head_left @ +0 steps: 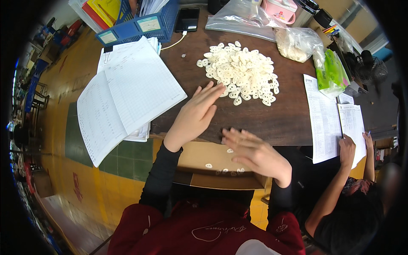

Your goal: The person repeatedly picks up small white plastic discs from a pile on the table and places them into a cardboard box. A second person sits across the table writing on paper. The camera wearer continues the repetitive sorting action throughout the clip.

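Observation:
A heap of small cream pieces [244, 70], flat and rounded with two holes each like buttons, lies on the dark wooden table [284, 123]. My left hand [193, 117] is over the table, fingers stretched out, its fingertips at the heap's near left edge. An open cardboard box [195, 155] sits below the table's front edge, with several of the same pieces inside. Above the right part of this box is my right hand [257, 155], palm down with its fingers extended and slightly blurred. No piece shows in either hand; what lies under the palms is hidden.
An open notebook [123, 97] lies left, before a blue file basket [144, 25] and a phone [187, 20]. Plastic bags [297, 44] and a green tissue pack [333, 74] stand at the far right. Beside me, another person's hand [347, 148] rests on printed sheets [321, 123].

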The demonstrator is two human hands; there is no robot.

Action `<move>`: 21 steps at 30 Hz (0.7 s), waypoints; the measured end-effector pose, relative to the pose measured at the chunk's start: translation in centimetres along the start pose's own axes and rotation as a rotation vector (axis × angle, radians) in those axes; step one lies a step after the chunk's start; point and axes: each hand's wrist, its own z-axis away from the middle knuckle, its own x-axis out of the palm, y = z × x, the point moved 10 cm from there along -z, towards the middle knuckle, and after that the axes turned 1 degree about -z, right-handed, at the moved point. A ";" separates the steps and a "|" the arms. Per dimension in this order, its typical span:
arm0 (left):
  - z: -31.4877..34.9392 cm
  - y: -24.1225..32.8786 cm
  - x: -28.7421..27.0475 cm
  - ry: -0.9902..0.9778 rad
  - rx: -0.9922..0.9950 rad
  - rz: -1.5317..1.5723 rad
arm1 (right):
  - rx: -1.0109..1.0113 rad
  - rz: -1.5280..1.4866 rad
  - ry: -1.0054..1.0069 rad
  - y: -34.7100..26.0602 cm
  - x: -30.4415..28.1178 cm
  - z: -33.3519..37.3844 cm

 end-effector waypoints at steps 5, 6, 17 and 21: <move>0.1 1.1 1.5 -0.100 0.071 -0.213 | -0.073 -0.361 -0.066 -1.1 -1.6 1.2; 0.1 1.4 1.6 -0.113 0.093 -0.232 | -0.092 -0.360 -0.010 -0.8 -2.7 1.1; 0.4 0.7 0.1 -0.018 0.010 0.040 | 0.157 0.080 0.340 3.8 -4.1 -2.1; 0.4 -0.1 -0.6 0.030 -0.080 0.238 | 0.195 -0.140 0.353 4.0 -4.8 0.3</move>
